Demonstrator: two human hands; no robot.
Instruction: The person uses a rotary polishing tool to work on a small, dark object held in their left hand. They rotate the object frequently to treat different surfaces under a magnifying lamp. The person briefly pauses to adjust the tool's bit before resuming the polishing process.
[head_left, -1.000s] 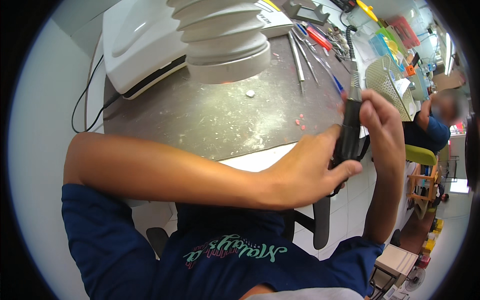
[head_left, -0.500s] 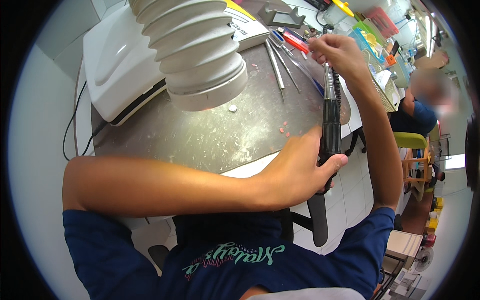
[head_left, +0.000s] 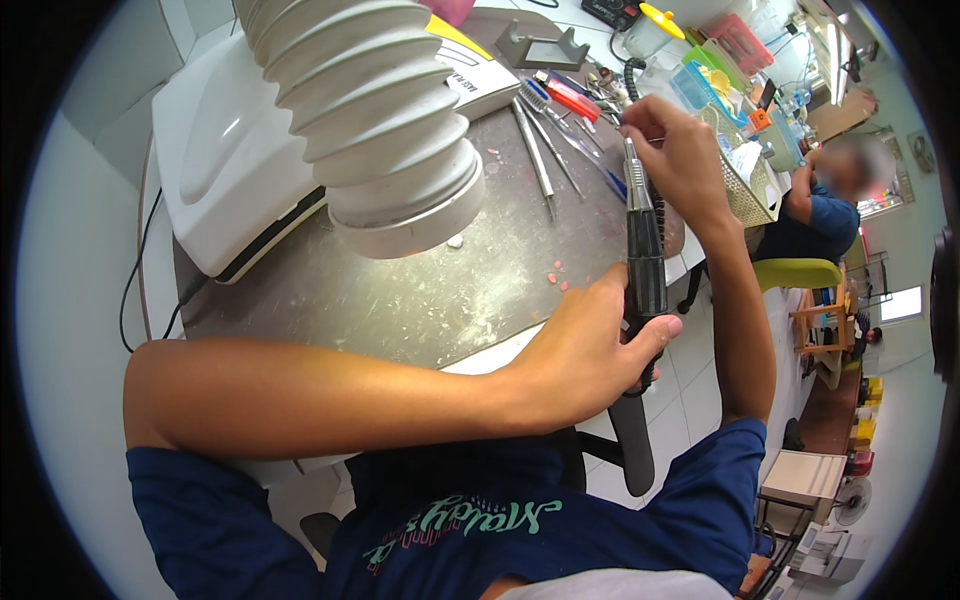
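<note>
My left hand is closed round the lower end of a black rotary handpiece, held upright with its metal tip at the top. My right hand is beside and behind that tip, fingers curled; what they hold, if anything, is hidden. A coiled black cord runs behind the handpiece. On the grey mat are several thin metal tools, a red-handled item, pink bits and a small white lump. A white ribbed suction hose hangs over the mat.
A white machine with a cable stands at left, a grey stand at the back. Baskets and containers line the right. A seated person is beside a green chair; another person is farther back. A white wall borders the left.
My right hand has left the handpiece's body, gone up and come a little back down by its tip. The handpiece stands straighter, still in my left hand. The whole view has shifted slightly.
</note>
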